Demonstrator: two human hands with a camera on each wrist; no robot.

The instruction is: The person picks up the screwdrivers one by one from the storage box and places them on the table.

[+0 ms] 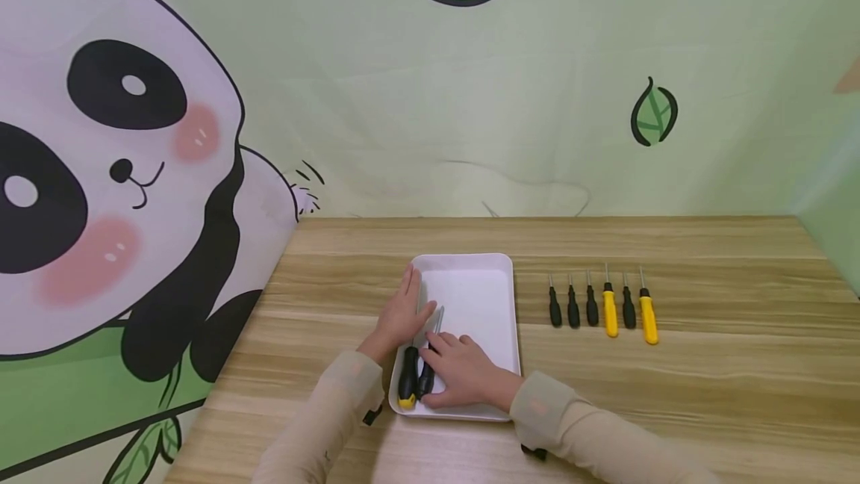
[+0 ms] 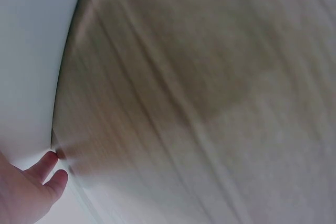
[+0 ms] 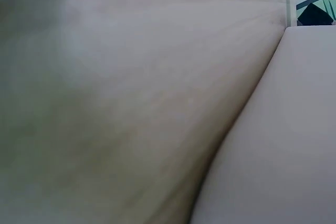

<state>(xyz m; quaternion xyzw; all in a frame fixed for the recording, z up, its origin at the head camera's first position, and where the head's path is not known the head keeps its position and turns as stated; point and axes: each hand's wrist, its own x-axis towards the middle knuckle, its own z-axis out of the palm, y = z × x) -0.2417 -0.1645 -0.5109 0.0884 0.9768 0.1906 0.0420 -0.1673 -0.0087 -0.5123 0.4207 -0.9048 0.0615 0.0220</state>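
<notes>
Pale green wall cloth [image 1: 356, 58] with a painted panda [image 1: 121, 193] is hanging behind a wooden bench [image 1: 739, 379], and a white tray [image 1: 477, 293] is lying on it. At the left side of this tray two tools are lying next to each other: a larger screwdriver [image 1: 407, 373] with a yellow end and, just to its right, a slimmer screwdriver [image 1: 426, 381]. The right hand [image 1: 465, 372] is holding the slimmer one from the right, its fingers and thumb bending around the black handle; how firmly, I cannot tell. I judge that direction is mattering most: this handle is lying just left of the right palm, its long axis pointing away from the person and leaning slightly rightward. The left hand [image 1: 399, 316] is resting with rather straight fingers along the tray's left rim, gripping no tool, its thumb spreading near the slimmer shaft's tip. Rightward, well apart, six screwdrivers [image 1: 610, 312] are lying in a row.
</notes>
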